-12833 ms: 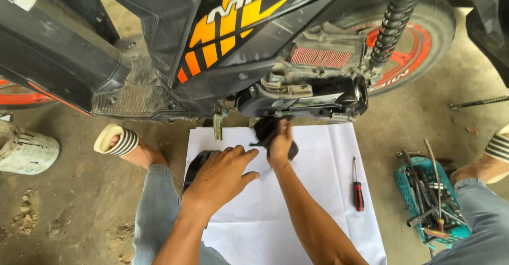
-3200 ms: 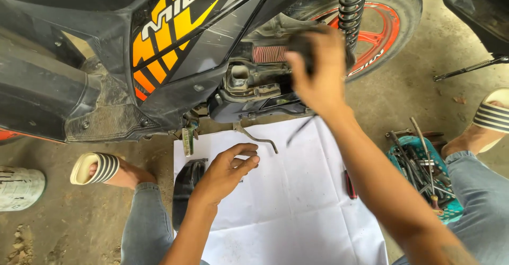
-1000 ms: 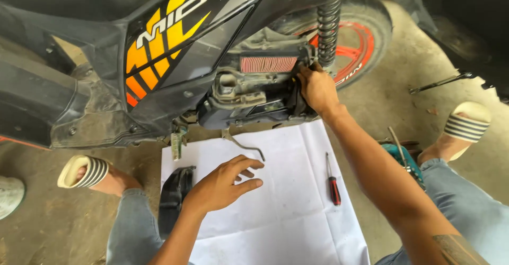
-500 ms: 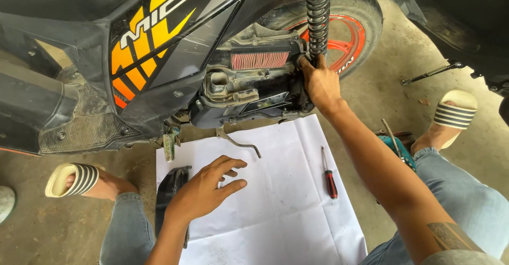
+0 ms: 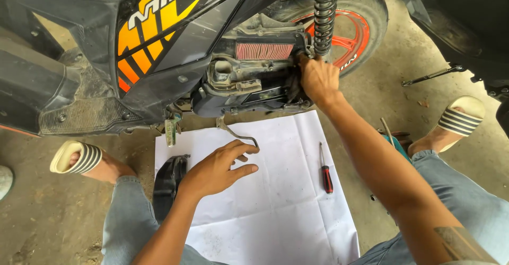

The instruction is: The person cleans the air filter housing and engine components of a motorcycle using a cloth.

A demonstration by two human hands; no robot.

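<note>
Right hand (image 5: 317,79): arm outstretched, fingers clenched on ribbed black air-filter housing (image 5: 265,79). Left hand (image 5: 217,167): released, fingers spread flat on smooth white paper sheet (image 5: 275,212), near its top edge.

The white sheet (image 5: 275,201) lies mostly bare between the left hand (image 5: 214,169) and screwdriver (image 5: 326,170), while the shock spring (image 5: 324,15) and wheel (image 5: 355,26) crowd the right hand (image 5: 316,79).

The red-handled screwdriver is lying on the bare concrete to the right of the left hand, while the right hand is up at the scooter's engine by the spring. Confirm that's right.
Not quite. In the head view, the red-handled screwdriver lies on the white paper sheet, not on bare concrete. The rest holds: it is to the right of the left hand, and the right hand is at the scooter's engine by the spring.
</note>
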